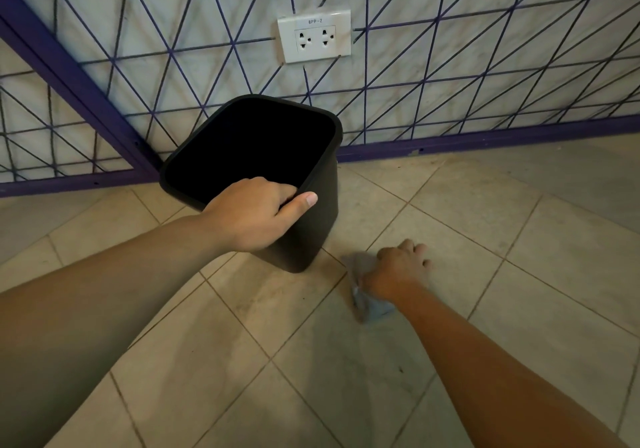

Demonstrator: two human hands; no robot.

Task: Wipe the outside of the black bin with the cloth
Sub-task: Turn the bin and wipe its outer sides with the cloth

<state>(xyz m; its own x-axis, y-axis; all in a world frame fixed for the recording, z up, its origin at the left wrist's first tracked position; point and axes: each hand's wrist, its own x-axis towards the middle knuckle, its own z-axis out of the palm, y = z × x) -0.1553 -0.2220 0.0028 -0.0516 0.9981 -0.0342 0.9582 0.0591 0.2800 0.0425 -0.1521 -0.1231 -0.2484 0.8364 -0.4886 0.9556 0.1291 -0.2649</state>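
Observation:
The black bin stands on the tiled floor in the corner, tilted toward me with its dark opening showing. My left hand grips its near rim, fingers curled inside and thumb outside on the wall. To the right of the bin's base, my right hand is down at the floor and holds a grey-blue cloth bunched under the palm. The cloth lies apart from the bin, a short way from its bottom corner.
A wall with a purple wire lattice runs behind the bin, with a purple frame along the floor. A white double socket is mounted above the bin. Beige floor tiles stretch right and toward me.

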